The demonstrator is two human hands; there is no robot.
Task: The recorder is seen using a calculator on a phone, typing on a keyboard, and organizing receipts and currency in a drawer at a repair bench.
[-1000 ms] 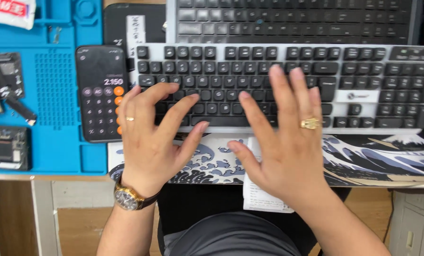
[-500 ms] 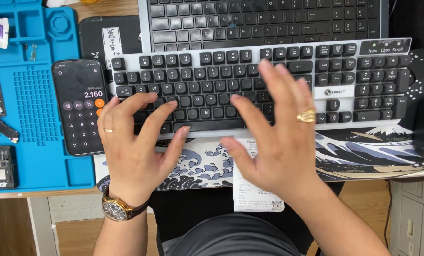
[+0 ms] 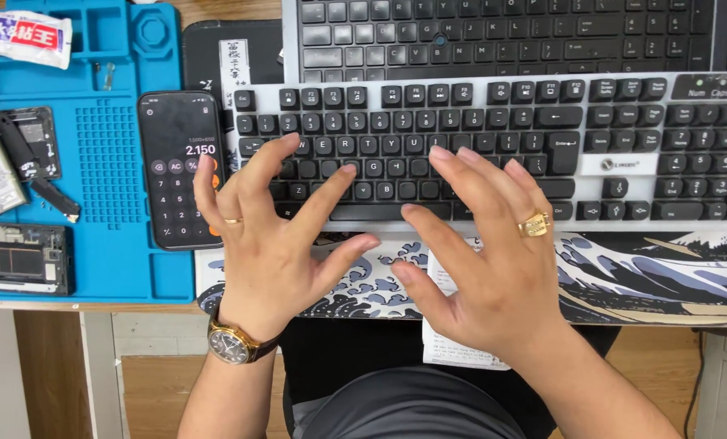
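Note:
My left hand [image 3: 278,240] hovers with fingers spread over the left part of a white keyboard with dark keys [image 3: 623,146]; it wears a thin ring and a gold wristwatch [image 3: 232,343]. My right hand [image 3: 481,256], with a large gold ring, spreads its fingers over the keyboard's middle rows and space bar. Neither hand holds anything. A black phone [image 3: 176,167] showing a calculator lies just left of my left hand.
A second dark keyboard [image 3: 501,32] lies behind the white one. A blue work mat [image 3: 103,162] at left carries a disassembled phone [image 3: 18,258], small parts and a glue tube [image 3: 22,36]. A wave-patterned desk mat [image 3: 664,276] and a paper slip [image 3: 453,349] lie at the front edge.
The view has shifted, so the keyboard and phone sit further right. Both hands have lifted and pulled back a little from the keys, fingers spread wider.

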